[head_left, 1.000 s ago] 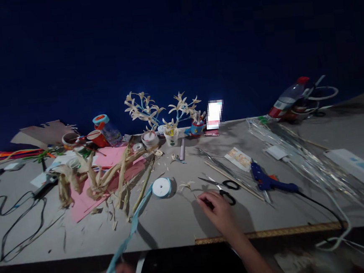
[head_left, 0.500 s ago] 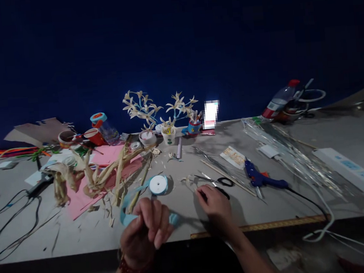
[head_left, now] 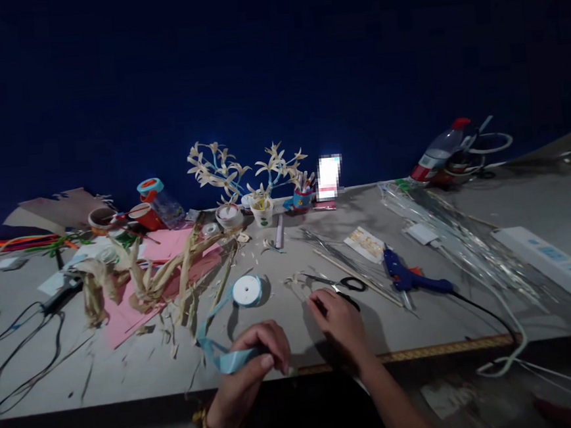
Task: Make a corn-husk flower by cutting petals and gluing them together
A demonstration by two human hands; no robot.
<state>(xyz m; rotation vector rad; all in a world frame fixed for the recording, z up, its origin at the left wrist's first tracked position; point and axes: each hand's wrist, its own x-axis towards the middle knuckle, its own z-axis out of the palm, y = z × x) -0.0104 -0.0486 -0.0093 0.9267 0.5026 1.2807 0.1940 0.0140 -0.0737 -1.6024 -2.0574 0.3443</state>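
Observation:
My left hand [head_left: 257, 355] is closed around a strip of light blue ribbon [head_left: 228, 361] low over the table's front edge. The ribbon runs back in a loose curve to its white-faced spool [head_left: 247, 290] on the table. My right hand [head_left: 338, 318] rests palm down on the tabletop, fingers loosely bent with a gap by the thumb, and nothing shows in it. Black-handled scissors [head_left: 353, 284] lie just beyond it, one handle partly covered by the hand. Thin pale scraps [head_left: 295, 280] lie near the scissor tips.
Dried corn husks [head_left: 147, 284] lie on pink paper [head_left: 119, 326] at left. Pale husk flowers stand in a white cup [head_left: 263, 216] at the back. To the right are a blue glue gun [head_left: 416, 281], thin wires, a power strip [head_left: 549, 266] and a bottle [head_left: 436, 152]. A yellow ruler [head_left: 425, 351] lies in front.
My left hand has turned over and moved slightly right and down, with the ribbon still in it. The ribbon's loop hangs differently. My right hand has hardly moved.

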